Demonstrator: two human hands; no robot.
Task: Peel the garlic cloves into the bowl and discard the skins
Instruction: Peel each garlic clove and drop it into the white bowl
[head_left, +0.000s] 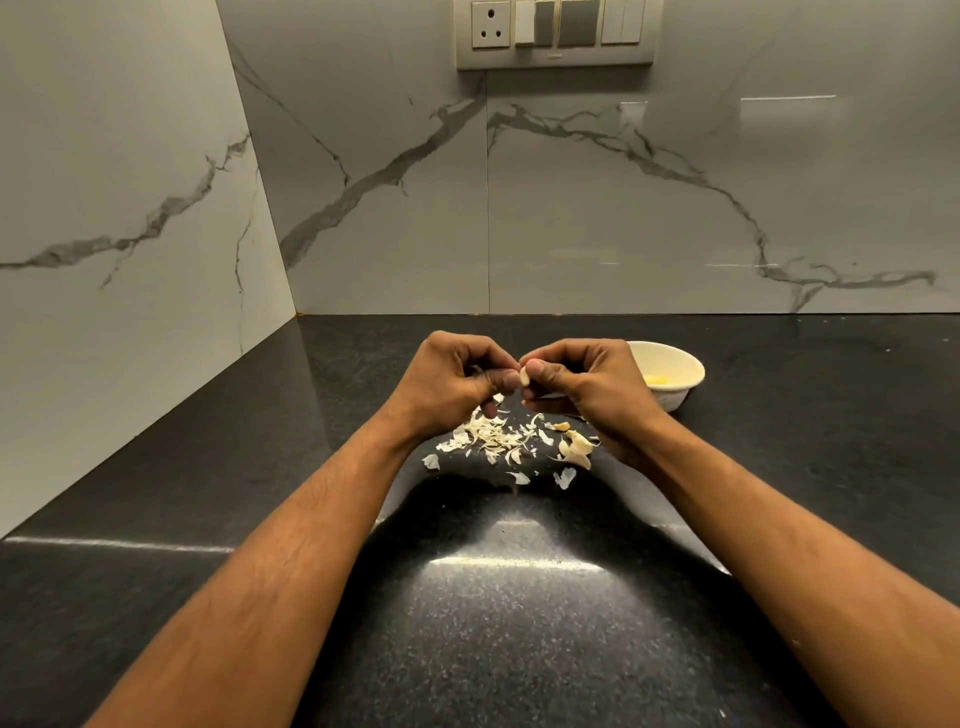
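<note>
1. Pinching a small pale garlic clove (525, 375) between them, the left hand (457, 387) and right hand (587, 387) met above the dark speckled stone table (519, 623), fingers curled round it.
2. Below the hands, a scatter of thin white papery skins (491, 439) lay on the table.
3. A few unpeeled cream cloves (576, 448) sat just beside the skins, under the right wrist.
4. A round white bowl (675, 364) stood behind the right hand, something yellowish inside.

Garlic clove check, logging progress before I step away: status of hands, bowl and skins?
Both hands' grip on one pale garlic clove, left hand, right hand. White round bowl behind right hand. Papery skins loose on black counter.
</note>
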